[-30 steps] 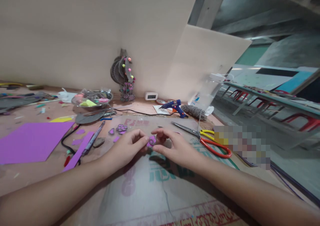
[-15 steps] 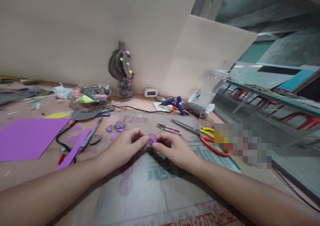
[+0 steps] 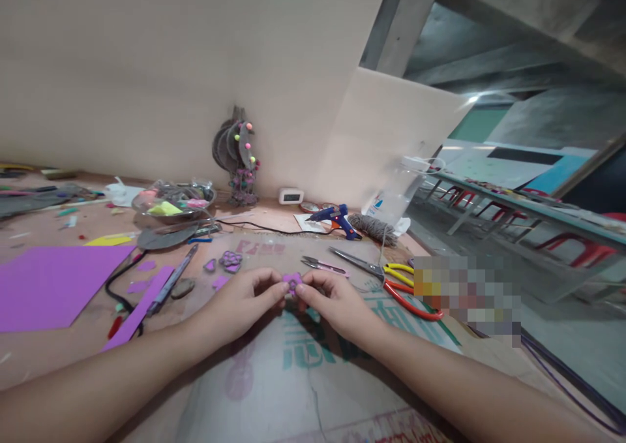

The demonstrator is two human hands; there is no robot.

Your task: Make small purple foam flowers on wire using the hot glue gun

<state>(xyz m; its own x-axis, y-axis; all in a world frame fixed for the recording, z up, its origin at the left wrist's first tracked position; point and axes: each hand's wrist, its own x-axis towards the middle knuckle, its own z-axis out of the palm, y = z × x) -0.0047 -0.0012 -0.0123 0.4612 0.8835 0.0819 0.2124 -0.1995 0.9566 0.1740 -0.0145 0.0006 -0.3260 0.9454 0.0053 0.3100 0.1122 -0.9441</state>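
Between both hands, over the middle of the work board, is a small purple flower-shaped piece [image 3: 292,280] with grey parts. My left hand [image 3: 259,297] pinches its left side between thumb and forefinger. On the right side, my right hand [image 3: 328,294] grips it the same way. Left of my left hand lie a grey-and-purple flower [image 3: 230,260], a small heart-shaped piece [image 3: 210,265] and a purple scrap [image 3: 221,282]. Small snips [image 3: 323,265] lie just beyond my right hand, beside large scissors [image 3: 364,264] with red and yellow handles.
A purple sheet [image 3: 59,286], a pen [image 3: 176,276] and a stone [image 3: 182,288] lie left. Behind stand a filled bowl [image 3: 173,216], a grey ornament [image 3: 237,159], a small clock [image 3: 291,196], a blue glue gun [image 3: 340,218], yarn [image 3: 374,229] and a plastic jug [image 3: 403,185].
The view has tilted up slightly, so the table things sit lower. The flower piece between my fingers has turned and shows more purple. Both hands still hold it.
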